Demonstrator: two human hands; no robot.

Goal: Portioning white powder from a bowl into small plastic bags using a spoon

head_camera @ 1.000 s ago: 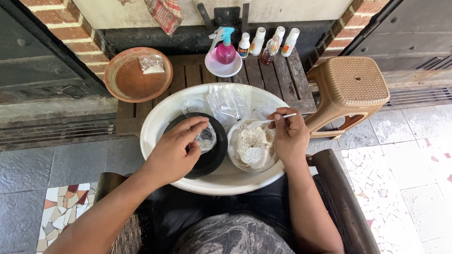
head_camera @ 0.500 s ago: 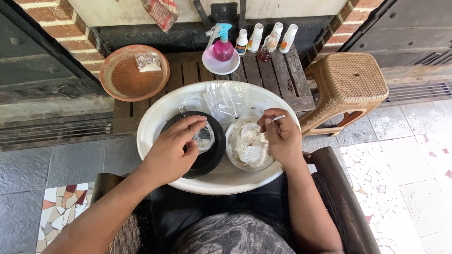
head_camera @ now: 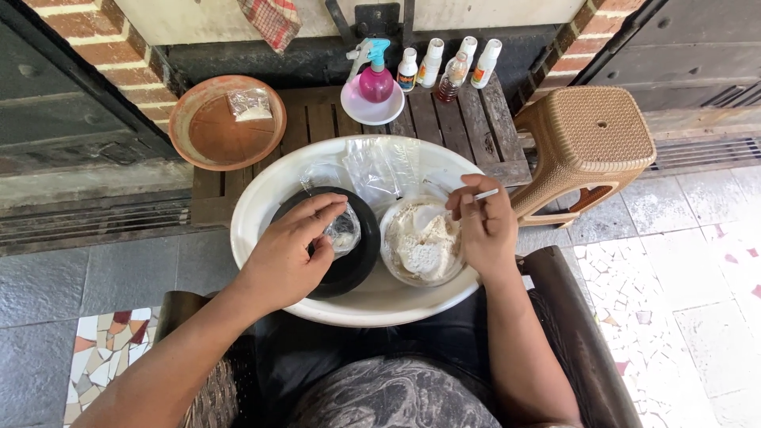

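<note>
Over the basin (head_camera: 261, 208), which rests on the person's lap, both hands are at work. Left hand (head_camera: 287, 255) sits above the black bowl (head_camera: 361, 261) in the basin's left half, fingers pinched around a small clear bag (head_camera: 344, 231) with something pale inside. Compared with a second ago, that hand has barely shifted; the bag stays over the same bowl. Right hand (head_camera: 485, 230) is closed on a thin white stick (head_camera: 485, 194) at the right edge of the clear bowl (head_camera: 422, 242) of pale powder. Earlier the stick's tip pointed out over the powder; now the hand has drawn back toward the basin's right rim and the stick lies nearly level. So the powder seems only lightly disturbed so far, and the bag's contents remain inside it. Loose plastic wrap (head_camera: 380, 168) lies at the basin's far edge.
</note>
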